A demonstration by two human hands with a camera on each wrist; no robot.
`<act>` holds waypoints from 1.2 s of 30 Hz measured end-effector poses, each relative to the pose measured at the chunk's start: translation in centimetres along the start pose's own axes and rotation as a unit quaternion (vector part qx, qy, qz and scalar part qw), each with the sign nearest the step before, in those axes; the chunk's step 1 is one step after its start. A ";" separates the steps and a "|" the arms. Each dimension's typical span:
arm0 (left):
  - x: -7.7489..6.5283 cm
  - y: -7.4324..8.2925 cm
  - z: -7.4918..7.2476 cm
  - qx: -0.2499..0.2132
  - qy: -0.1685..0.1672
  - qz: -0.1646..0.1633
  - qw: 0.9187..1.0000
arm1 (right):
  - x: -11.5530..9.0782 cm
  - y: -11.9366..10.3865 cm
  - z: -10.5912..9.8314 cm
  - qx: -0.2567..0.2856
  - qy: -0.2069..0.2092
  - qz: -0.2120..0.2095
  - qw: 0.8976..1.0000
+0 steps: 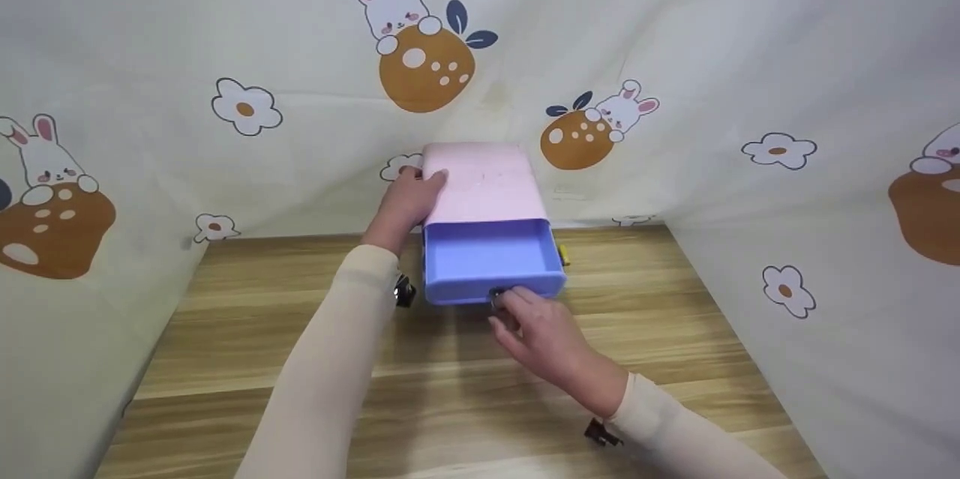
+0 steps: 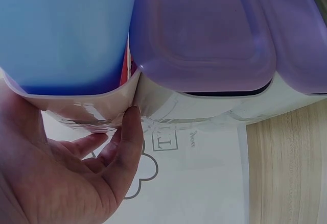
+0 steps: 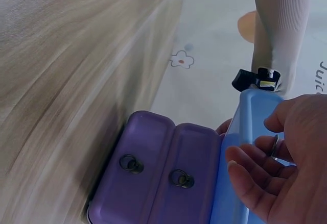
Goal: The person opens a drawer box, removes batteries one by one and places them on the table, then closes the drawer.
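A small drawer unit with a pink top (image 1: 484,183) stands on the table against the back cloth. Its top blue drawer (image 1: 457,290) is pulled partway out. My left hand (image 1: 409,203) grips the unit's left side, its thumb over the top edge. In the left wrist view its fingers lie against the pale casing (image 2: 84,109), beside the blue drawer. My right hand (image 1: 551,336) is at the drawer front, fingers curled at the metal ring pull (image 3: 276,145), mostly hidden by them. Below are two purple drawers (image 3: 134,183), both pushed in, with ring pulls (image 3: 181,178).
The wood-grain table (image 1: 480,404) is enclosed by pale cloth (image 1: 322,37) with rabbit and flower prints. A small yellow object (image 1: 564,255) shows at the unit's right side. Something thin and red (image 2: 124,72) shows beside the blue drawer. Black wrist devices (image 1: 602,432) sit below the sleeves.
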State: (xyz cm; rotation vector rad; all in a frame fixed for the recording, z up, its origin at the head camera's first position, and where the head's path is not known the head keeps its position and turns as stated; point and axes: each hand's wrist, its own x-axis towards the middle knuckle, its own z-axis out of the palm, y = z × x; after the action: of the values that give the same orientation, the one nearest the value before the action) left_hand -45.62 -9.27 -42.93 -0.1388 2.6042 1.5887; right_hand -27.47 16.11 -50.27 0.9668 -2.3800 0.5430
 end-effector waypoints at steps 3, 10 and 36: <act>-0.1 0.0 0.1 0.004 0.005 0.007 1.000 | 0.2 0.1 0.2 -0.002 0.007 -0.004 1.000; 0.0 -0.1 0.2 0.015 0.010 0.011 1.000 | 0.5 0.5 0.4 -0.011 0.017 -0.007 1.000; -0.2 0.0 0.0 0.012 0.007 0.009 1.000 | 1.6 1.1 0.8 0.008 0.007 0.018 1.000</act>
State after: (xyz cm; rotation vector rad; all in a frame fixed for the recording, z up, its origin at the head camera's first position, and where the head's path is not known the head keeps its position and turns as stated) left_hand -45.42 -9.21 -42.90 -0.1252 2.6415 1.5658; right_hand -29.50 15.59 -50.14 0.9255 -2.3893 0.5825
